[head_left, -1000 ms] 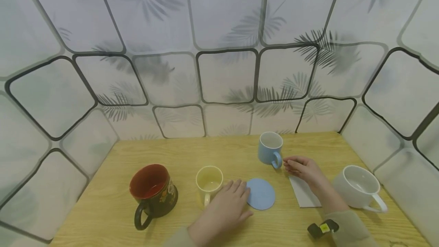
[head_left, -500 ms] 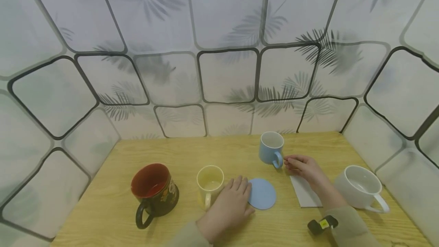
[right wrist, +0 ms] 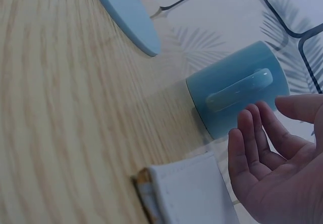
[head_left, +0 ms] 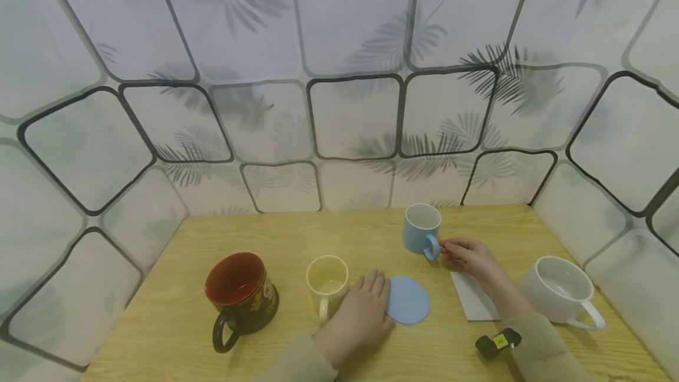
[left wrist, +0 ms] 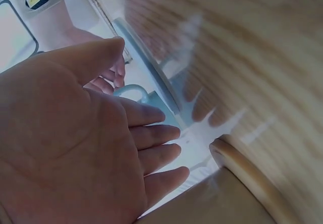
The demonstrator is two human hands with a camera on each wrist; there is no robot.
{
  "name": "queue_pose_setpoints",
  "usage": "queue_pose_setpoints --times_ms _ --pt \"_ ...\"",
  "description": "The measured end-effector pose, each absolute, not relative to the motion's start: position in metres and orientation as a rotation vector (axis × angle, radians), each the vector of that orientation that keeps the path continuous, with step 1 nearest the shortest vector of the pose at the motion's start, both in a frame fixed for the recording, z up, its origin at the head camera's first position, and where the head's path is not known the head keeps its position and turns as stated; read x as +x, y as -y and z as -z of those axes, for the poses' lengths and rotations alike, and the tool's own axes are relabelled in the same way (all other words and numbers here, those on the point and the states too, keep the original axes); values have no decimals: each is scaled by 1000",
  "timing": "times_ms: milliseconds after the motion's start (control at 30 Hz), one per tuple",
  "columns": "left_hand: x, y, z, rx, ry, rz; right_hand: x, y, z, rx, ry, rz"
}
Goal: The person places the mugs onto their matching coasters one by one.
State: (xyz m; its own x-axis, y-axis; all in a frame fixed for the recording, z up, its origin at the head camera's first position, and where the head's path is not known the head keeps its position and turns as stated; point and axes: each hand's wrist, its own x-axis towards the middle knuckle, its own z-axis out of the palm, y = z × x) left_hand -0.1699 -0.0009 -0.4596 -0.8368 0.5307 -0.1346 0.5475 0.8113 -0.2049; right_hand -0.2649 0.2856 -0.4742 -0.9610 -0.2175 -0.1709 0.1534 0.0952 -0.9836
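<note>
Left hand (head_left: 366,309) near coaster (head_left: 408,300), straight-fingered; left wrist view alone bares empty palm (left wrist: 65,138). Right hand (head_left: 473,261) loose, empty, near blue mug (head_left: 419,237).

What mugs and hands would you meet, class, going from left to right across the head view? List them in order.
Dark mug with a red inside, yellow mug, left hand, light blue mug, right hand, white mug.

White pad (head_left: 471,300) partly behind right forearm (head_left: 510,298)
</note>
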Motion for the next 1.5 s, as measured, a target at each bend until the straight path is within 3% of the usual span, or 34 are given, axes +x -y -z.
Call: queue_pose_setpoints --times_ms 567,1500 --pt "-174 -4 458 803 -2870 409 -268 -274 475 65 -2150 1872" --pt "-180 -8 456 784 -2839 442 -271 -257 474 -75 -2244 1819"
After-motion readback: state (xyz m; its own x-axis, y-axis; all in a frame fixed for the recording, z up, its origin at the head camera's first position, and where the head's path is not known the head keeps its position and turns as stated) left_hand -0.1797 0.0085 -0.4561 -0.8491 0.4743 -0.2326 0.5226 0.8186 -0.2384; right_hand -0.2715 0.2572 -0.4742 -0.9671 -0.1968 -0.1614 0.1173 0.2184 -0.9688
